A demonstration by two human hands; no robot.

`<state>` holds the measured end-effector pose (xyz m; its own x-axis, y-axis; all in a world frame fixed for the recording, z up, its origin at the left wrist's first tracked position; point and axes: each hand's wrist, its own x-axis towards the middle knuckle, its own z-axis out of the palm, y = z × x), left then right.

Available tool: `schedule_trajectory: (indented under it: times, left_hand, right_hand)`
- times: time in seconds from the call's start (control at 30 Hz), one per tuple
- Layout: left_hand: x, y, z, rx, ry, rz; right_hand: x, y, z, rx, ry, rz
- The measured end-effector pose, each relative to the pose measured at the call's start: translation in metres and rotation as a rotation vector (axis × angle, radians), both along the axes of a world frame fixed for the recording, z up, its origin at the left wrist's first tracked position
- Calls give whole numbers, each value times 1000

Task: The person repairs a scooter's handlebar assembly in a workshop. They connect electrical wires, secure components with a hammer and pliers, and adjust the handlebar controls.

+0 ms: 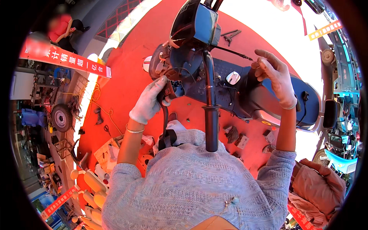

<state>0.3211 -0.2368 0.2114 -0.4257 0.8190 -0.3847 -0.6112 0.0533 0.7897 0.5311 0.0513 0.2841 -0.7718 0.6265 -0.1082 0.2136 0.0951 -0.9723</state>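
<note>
A dark blue scooter (226, 86) stands before me, its front covering partly off and wiring exposed. Its bare handlebar (209, 76) ends in a black grip (211, 128) close to my chest. My left hand (147, 100), in a white glove, is closed beside the exposed front wiring (168, 66); what its fingertips hold is hidden. Also gloved, my right hand (276, 80) is raised above the seat side with fingers curled. A thin black cable (232, 51) stretches from the handlebar head to its fingertips, which appear to pinch the end.
Red matting (134, 50) covers the ground, with loose parts (241, 141) and tools (231, 35) lying about. A mirror (233, 78) rests on the footboard. At left are a wheel (61, 117) and a seated person (61, 28). Other vehicles (341, 161) stand at right.
</note>
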Motion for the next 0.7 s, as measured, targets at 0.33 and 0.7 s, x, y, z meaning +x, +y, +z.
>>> schedule_trajectory:
  times: [0.33, 0.7]
  left_hand:
    - [-50, -9, 2, 11, 29, -626]
    - [-57, -37, -1, 48, -123, -687]
  right_hand:
    - [-64, -81, 16, 523, -81, -503]
    - [-77, -157, 26, 476, -43, -440]
